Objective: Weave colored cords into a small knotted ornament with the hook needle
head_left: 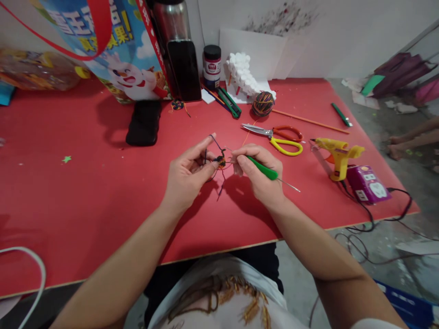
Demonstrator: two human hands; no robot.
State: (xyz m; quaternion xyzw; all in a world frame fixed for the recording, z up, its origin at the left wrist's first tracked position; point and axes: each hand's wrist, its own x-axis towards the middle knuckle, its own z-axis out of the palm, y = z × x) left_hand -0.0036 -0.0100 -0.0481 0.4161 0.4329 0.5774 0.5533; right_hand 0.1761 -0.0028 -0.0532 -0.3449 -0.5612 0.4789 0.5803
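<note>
My left hand (pixel 190 171) pinches a small crocheted piece (pixel 221 161) of dark and orange yarn, with a strand of yarn looped over its raised index finger. Loose dark yarn ends hang below the piece. In my right hand (pixel 260 169) is a crochet hook (pixel 262 168) with a green handle, its thin tip pointing left at the crocheted piece. A metal shaft also sticks out of the handle's lower right end. Behind the hands lies a multicoloured yarn ball (pixel 263 104), from which an orange strand leads toward them.
Scissors (pixel 274 135), a green utility knife (pixel 229 103) and a thin stick (pixel 310 121) lie beyond my right hand. To the right are a yellow glue gun (pixel 339 155) and a purple pack (pixel 368 184). A phone (pixel 185 71) leans upright; a black case (pixel 144 123) lies left.
</note>
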